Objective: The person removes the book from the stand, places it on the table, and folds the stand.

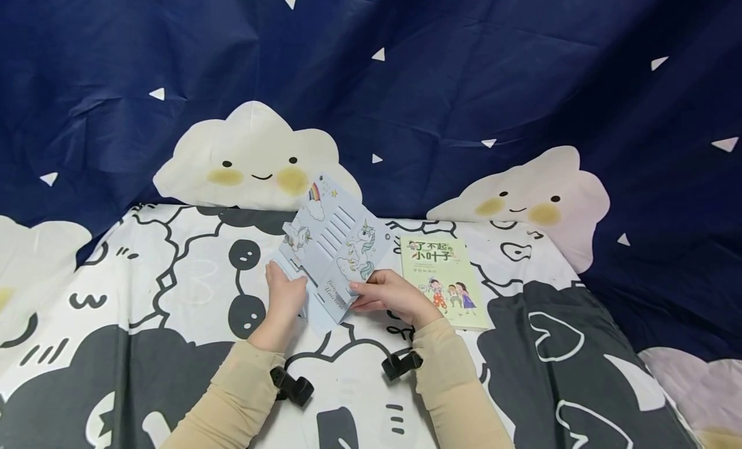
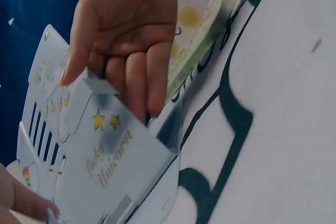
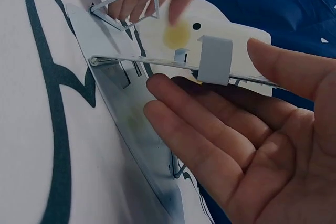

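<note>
Cloth-covered surface with black-and-white cartoon print, green book lying flat on it

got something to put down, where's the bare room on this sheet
The sheet is bare left of the left hand, out to the blue cloth, and right of the book, out to the sheet's edge. Crowded: mid-sheet, where left and right hand hold the stand, the book close by.

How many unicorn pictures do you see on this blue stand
2 on the stand: one unicorn above the left hand, another unicorn above the right hand. More may be hidden.
</note>
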